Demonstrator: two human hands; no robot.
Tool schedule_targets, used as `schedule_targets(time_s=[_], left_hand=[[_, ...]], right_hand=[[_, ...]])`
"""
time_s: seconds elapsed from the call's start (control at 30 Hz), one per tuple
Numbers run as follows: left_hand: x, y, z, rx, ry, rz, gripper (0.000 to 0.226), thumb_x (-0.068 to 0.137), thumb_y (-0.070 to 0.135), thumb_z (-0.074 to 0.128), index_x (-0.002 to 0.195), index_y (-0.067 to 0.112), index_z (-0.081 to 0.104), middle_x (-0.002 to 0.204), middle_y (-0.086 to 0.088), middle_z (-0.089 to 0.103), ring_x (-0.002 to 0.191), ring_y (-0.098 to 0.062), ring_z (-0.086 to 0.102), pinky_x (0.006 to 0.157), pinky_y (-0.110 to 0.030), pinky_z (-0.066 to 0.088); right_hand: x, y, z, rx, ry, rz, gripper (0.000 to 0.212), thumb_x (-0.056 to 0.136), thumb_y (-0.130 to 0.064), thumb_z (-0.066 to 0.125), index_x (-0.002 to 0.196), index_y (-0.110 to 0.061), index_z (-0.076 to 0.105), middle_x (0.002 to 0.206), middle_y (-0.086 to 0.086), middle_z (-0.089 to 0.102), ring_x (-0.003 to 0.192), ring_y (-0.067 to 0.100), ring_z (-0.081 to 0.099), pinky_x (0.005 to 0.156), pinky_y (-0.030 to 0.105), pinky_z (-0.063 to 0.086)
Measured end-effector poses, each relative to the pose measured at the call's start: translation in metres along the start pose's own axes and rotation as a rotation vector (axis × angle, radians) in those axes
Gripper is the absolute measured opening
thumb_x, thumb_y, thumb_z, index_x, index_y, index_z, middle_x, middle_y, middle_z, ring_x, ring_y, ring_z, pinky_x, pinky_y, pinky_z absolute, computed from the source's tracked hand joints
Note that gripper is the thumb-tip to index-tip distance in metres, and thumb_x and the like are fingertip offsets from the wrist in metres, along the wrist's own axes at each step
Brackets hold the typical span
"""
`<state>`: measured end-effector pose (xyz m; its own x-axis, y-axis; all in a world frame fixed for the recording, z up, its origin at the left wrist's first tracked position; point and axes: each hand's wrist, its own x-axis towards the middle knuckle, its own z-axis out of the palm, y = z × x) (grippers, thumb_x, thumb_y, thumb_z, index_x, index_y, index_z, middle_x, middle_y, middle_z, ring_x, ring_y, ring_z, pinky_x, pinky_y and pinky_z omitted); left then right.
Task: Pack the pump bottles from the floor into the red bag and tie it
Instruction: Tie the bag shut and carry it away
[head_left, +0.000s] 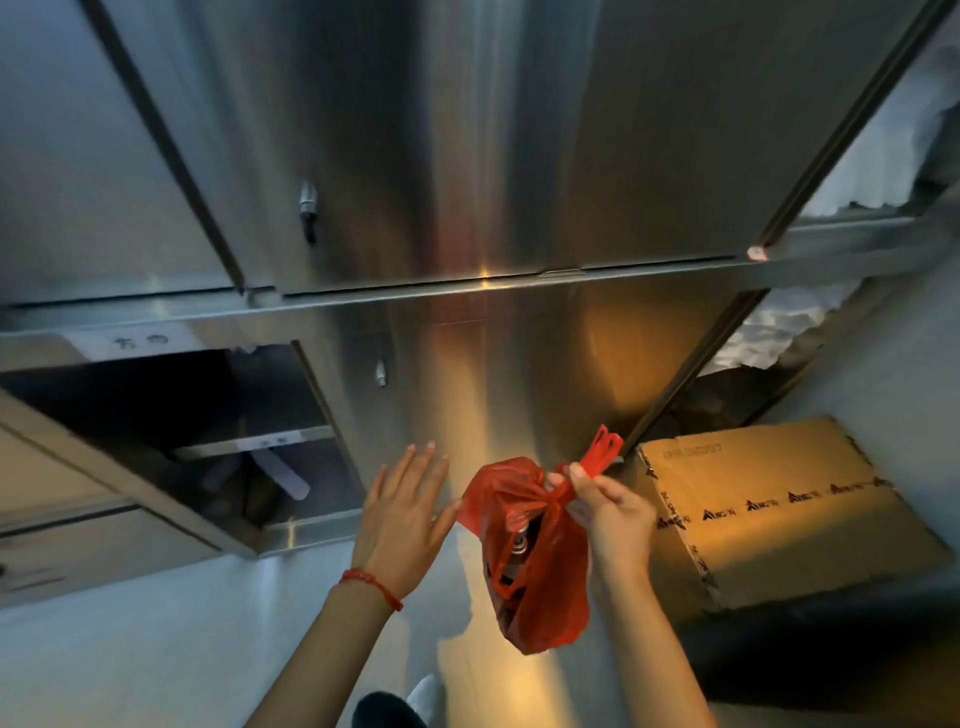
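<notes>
Two hands up, near first: right hand (605, 506) pinching the red bag (535, 561) by its gathered handles, bag hanging off the floor, pump bottles (519, 545) dimly visible inside. Left hand (402, 512) spread, gripping nothing, thumb just touching the bag. Packing apparently done; knot seemingly formed, perhaps needing tightening. Beyond, cardboard box (779, 519), steel cabinet (467, 156).

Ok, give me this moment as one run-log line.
stage: tying | red bag: lifted, neck knotted, bottles inside | right hand: pinching bag handles | left hand: open, off bag | cardboard box: right, untouched
</notes>
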<state>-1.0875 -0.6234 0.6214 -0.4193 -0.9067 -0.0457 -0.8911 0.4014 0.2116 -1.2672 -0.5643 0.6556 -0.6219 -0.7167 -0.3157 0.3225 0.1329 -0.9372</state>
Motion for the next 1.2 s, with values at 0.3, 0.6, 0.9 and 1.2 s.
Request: schedule_targets(time_s=[0.3,0.6,0.9,1.2], left_hand=[[-0.110,-0.064,-0.013,-0.024,-0.002,-0.371,0.069,0.094,0.052,0.005,0.117,0.015,0.060,0.120,-0.009,0.064,0.111,-0.029,0.059,0.086,-0.048,0.049],[-0.221,-0.160,-0.029,-0.079,0.063,-0.661,0.072,0.095,0.052,0.005,0.115,0.013,0.062,0.118,-0.011,0.065,0.110,-0.032,0.060,0.084,-0.052,0.049],[-0.353,-0.300,-0.035,-0.119,0.128,-0.891,0.068,0.096,0.049,0.006,0.119,0.014,0.059,0.124,-0.008,0.061,0.114,-0.029,0.057,0.085,-0.050,0.049],[-0.445,-0.415,-0.051,-0.119,0.223,-1.107,0.066,0.095,0.051,0.009,0.120,0.015,0.058,0.124,-0.008,0.061,0.115,-0.030,0.056,0.086,-0.051,0.048]], right_hand=[[-0.058,0.029,0.060,-0.178,-0.339,-0.013,0.016,0.082,-0.015,0.064,0.068,-0.009,0.070,0.060,-0.004,0.072,0.062,0.007,0.068,0.060,0.014,0.052],[-0.153,0.080,0.159,-0.316,-0.646,0.060,0.024,0.083,-0.014,0.064,0.060,-0.014,0.071,0.065,-0.001,0.074,0.066,0.008,0.069,0.074,0.027,0.049],[-0.289,0.153,0.282,-0.473,-0.874,0.105,0.017,0.082,-0.019,0.063,0.068,-0.021,0.072,0.073,0.000,0.075,0.084,0.016,0.069,0.084,0.032,0.046],[-0.397,0.210,0.413,-0.451,-1.107,0.196,0.014,0.083,-0.010,0.062,0.071,-0.008,0.068,0.058,-0.005,0.072,0.059,0.003,0.068,0.056,0.009,0.050]])
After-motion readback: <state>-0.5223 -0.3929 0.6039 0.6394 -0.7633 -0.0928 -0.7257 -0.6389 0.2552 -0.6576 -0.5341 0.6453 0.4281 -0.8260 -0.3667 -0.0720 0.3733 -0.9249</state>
